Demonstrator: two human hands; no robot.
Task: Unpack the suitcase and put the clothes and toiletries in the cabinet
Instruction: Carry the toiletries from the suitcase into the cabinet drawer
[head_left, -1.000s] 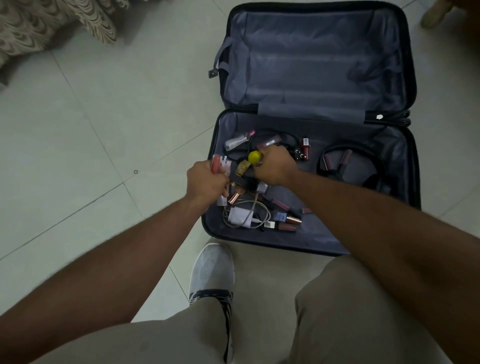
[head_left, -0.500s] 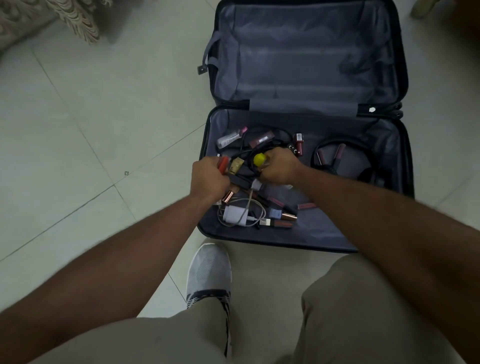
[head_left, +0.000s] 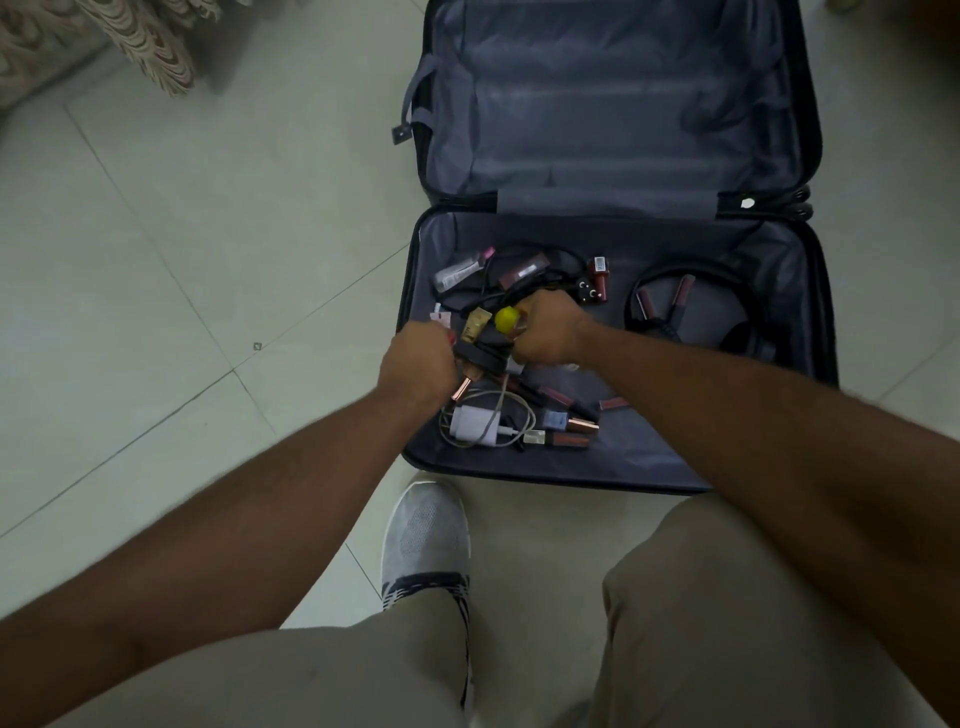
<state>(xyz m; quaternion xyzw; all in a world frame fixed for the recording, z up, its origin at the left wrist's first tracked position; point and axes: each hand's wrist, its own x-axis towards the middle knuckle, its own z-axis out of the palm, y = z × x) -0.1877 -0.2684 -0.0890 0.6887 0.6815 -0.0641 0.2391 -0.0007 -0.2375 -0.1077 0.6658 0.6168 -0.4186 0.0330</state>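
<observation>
The suitcase (head_left: 618, 358) lies open on the tiled floor (head_left: 156, 291), its far half bare of contents and its near half strewn with small toiletries: lipstick tubes (head_left: 569, 425), a clear tube (head_left: 460, 271), a dark red bottle (head_left: 599, 278), along with a white charger (head_left: 475, 423) and black cables (head_left: 696, 301). No clothes show in the case, so the step in hand appears to be gathering up the loose toiletries. The left hand (head_left: 418, 366) is curled into a fist round several small items, a rose-gold tube end sticking out below it. The right hand (head_left: 548, 330) is likewise closed round a bundle, with a yellow-capped item (head_left: 506, 319) and a gold tube (head_left: 475, 326) poking out beside the knuckles. Both fists sit close together above the left part of the near half. The cabinet is not in view. The next move probably calls for either scooping up the remaining tubes, which full hands make awkward, or rising and carrying both handfuls off without letting slim pieces slip out.
</observation>
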